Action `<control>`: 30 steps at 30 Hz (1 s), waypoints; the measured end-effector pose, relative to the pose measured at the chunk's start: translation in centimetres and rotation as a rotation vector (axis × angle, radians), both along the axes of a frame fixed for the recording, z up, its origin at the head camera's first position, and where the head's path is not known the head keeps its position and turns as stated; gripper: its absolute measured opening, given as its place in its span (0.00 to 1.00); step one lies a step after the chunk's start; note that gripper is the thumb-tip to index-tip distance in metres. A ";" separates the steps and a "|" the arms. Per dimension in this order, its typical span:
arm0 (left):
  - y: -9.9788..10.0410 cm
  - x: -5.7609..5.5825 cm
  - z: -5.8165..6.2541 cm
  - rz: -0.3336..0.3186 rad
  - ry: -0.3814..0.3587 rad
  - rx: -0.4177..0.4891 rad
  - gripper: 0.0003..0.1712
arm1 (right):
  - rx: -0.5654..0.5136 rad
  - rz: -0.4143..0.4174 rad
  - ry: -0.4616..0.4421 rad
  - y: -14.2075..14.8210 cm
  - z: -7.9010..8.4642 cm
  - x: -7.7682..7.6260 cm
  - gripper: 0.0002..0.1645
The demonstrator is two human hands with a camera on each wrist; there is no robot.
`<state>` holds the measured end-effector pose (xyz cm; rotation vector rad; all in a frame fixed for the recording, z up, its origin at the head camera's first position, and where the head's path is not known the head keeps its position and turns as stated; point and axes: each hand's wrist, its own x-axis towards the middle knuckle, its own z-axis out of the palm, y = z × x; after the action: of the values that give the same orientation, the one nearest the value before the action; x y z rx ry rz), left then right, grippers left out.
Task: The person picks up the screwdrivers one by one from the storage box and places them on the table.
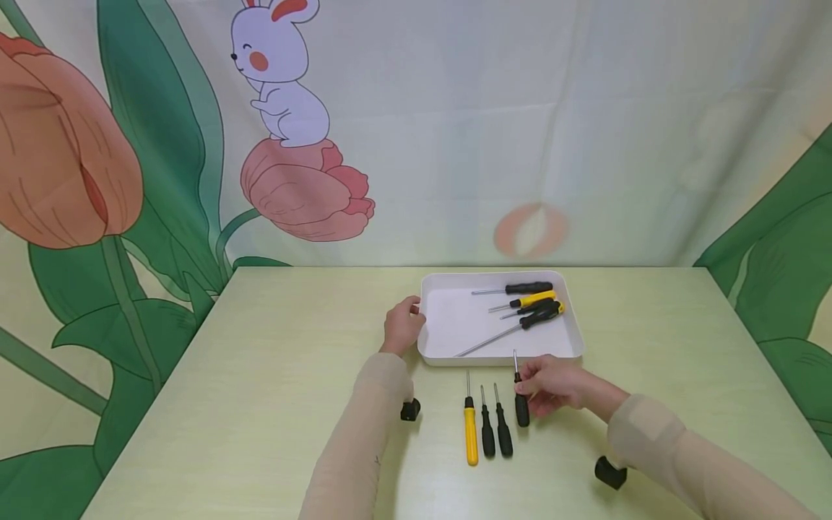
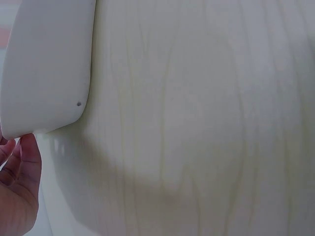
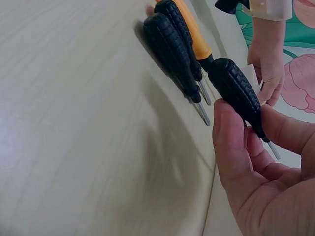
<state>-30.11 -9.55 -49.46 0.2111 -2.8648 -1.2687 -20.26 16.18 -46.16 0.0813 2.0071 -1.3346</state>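
My right hand (image 1: 552, 384) pinches a black-handled screwdriver (image 1: 522, 410) between thumb and fingers, its shaft pointing up toward the white tray's near edge. The right wrist view shows this screwdriver (image 3: 236, 91) raised over the table, the thumb on one side of the handle. At the tray's left side, my left hand (image 1: 401, 325) grips the wall of the white tray (image 1: 448, 318); its fingertips show under the tray's corner in the left wrist view. Left of the held screwdriver, a yellow screwdriver (image 1: 471, 433) and two black screwdrivers (image 1: 488, 437) lie side by side.
Inside the tray, toward its right, lie several screwdrivers, among them a long one with a black-and-yellow handle (image 1: 539, 315) and a yellow one (image 1: 538, 297). A printed cloth (image 1: 422, 130) hangs behind the pale wooden table (image 1: 292, 375).
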 end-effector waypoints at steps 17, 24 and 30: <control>-0.1 0.2 0.2 -0.010 0.027 -0.003 0.22 | 0.076 0.079 0.027 -0.8 -1.0 1.7 0.07; -0.1 0.3 0.3 -0.010 0.023 0.007 0.22 | 0.122 0.055 0.028 -1.2 -1.3 2.1 0.07; 0.0 0.2 0.2 -0.002 0.007 0.012 0.22 | 0.136 0.029 0.017 -1.5 -1.5 2.4 0.08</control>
<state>-29.88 -9.58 -49.22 0.2032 -2.8533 -1.2851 -17.88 14.66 -47.63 0.1032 2.1044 -1.1838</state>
